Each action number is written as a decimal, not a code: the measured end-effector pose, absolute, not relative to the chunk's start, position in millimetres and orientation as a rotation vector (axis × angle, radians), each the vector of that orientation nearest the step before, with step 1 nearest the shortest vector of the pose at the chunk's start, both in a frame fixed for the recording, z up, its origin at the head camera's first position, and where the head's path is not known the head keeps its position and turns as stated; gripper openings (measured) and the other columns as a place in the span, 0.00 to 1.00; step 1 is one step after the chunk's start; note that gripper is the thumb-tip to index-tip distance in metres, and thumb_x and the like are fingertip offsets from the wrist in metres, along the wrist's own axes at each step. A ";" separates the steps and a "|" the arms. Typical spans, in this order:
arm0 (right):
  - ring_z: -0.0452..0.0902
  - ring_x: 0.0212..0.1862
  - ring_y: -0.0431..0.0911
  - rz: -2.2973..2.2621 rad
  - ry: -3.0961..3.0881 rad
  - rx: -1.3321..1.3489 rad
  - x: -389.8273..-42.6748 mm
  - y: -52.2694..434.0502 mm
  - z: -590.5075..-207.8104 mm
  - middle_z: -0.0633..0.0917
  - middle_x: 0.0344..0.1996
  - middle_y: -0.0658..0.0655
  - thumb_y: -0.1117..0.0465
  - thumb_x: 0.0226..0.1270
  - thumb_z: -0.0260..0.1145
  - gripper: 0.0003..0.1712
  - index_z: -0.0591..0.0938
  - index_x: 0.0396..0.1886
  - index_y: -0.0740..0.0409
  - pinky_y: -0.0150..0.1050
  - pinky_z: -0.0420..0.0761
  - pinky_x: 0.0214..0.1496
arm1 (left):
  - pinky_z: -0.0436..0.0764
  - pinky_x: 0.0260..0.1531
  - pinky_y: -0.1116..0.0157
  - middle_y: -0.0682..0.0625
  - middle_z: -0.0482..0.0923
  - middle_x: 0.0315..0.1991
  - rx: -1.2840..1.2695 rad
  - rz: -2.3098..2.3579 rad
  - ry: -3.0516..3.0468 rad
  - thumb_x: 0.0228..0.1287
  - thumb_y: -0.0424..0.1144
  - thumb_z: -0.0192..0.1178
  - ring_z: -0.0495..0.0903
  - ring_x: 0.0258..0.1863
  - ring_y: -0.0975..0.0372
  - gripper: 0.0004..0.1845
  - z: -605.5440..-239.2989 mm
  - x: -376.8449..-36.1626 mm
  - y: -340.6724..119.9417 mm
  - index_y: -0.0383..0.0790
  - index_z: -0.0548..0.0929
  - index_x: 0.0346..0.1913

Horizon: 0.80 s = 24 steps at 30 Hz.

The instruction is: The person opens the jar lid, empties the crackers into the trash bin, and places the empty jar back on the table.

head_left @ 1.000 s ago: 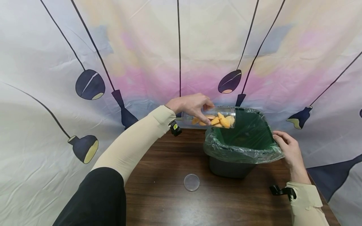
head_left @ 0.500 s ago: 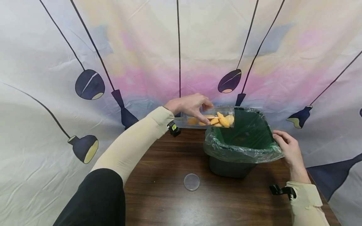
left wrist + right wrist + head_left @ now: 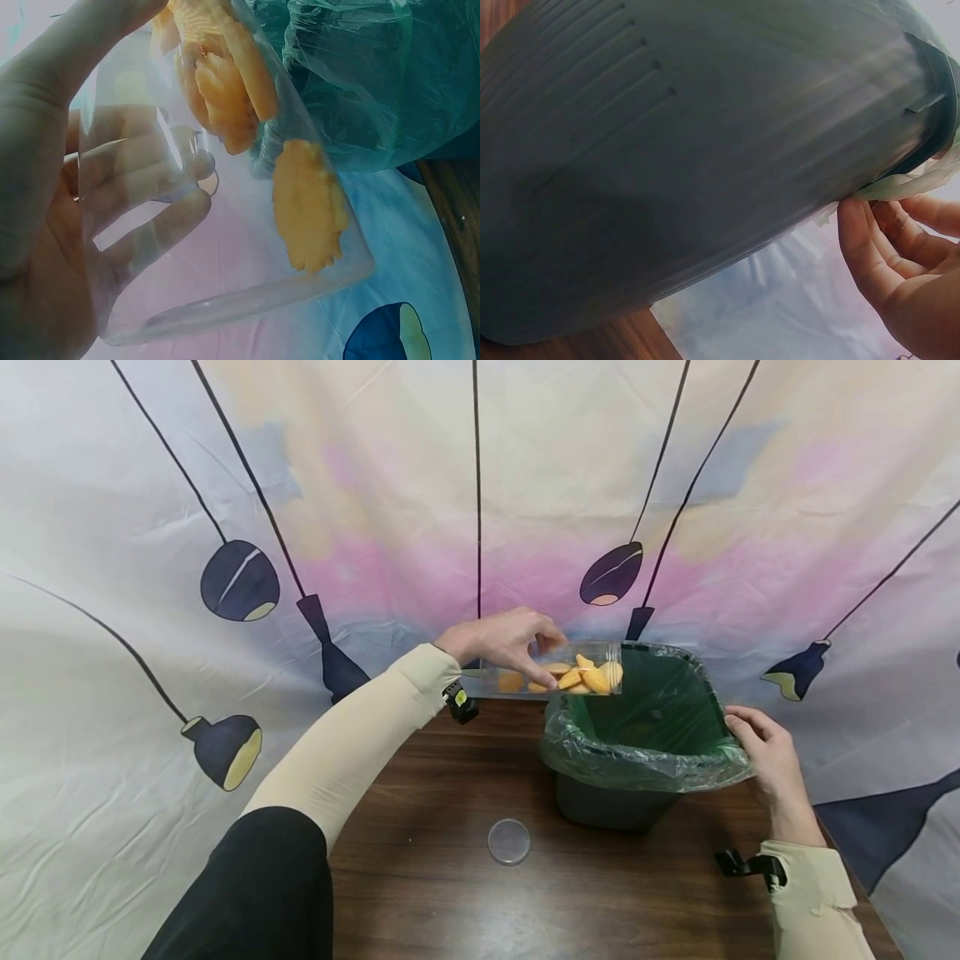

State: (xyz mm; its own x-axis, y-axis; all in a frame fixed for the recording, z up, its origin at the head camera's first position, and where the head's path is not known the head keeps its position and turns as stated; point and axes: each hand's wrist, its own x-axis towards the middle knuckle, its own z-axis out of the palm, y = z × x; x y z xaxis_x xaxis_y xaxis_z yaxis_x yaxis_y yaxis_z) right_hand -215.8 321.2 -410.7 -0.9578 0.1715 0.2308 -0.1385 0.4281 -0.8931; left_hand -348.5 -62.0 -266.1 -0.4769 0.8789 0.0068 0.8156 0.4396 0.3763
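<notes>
My left hand [image 3: 513,642] grips a clear cylindrical jar [image 3: 247,300] lying on its side in the air. Orange-yellow scalloped pieces of food [image 3: 592,679] rest inside it, most of them toward the mouth. One flat piece [image 3: 306,206] sits nearer the base in the left wrist view. The jar's uncovered mouth overlaps the left rim of a dark grey bin [image 3: 615,808] in the head view. A green plastic bag [image 3: 637,768] lines the bin and folds over its rim. At the right rim, my right hand [image 3: 768,760] pinches the bag's edge between thumb and fingers.
A round clear lid [image 3: 509,842] lies on the dark wooden table [image 3: 435,893], in front of the bin. Behind the table hangs a pale cloth [image 3: 390,485] printed with lamps. Small cameras are strapped to both wrists.
Almost nothing differs. The jar stays level near the rim, some of the pieces inside have shifted slightly, and the right hand keeps its place at the bag's edge.
</notes>
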 end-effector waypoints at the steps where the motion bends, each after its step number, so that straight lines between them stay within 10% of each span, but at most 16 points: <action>1: 0.68 0.46 0.26 1.535 -2.403 -0.030 -215.7 321.4 -410.6 0.74 0.42 0.26 0.50 0.74 0.56 0.21 0.79 0.59 0.56 0.20 0.67 0.41 | 0.79 0.49 0.62 0.48 0.79 0.47 1.494 0.492 2.500 0.53 0.59 0.70 0.77 0.44 0.63 0.39 -265.8 -348.3 -62.0 0.38 0.77 0.62; 24: 0.69 0.47 0.26 1.579 -2.375 0.009 -218.7 323.3 -414.8 0.74 0.44 0.27 0.53 0.74 0.57 0.20 0.78 0.59 0.56 0.20 0.68 0.42 | 0.80 0.50 0.61 0.48 0.79 0.46 1.455 0.526 2.513 0.52 0.59 0.71 0.79 0.47 0.58 0.40 -272.0 -349.1 -69.2 0.36 0.76 0.63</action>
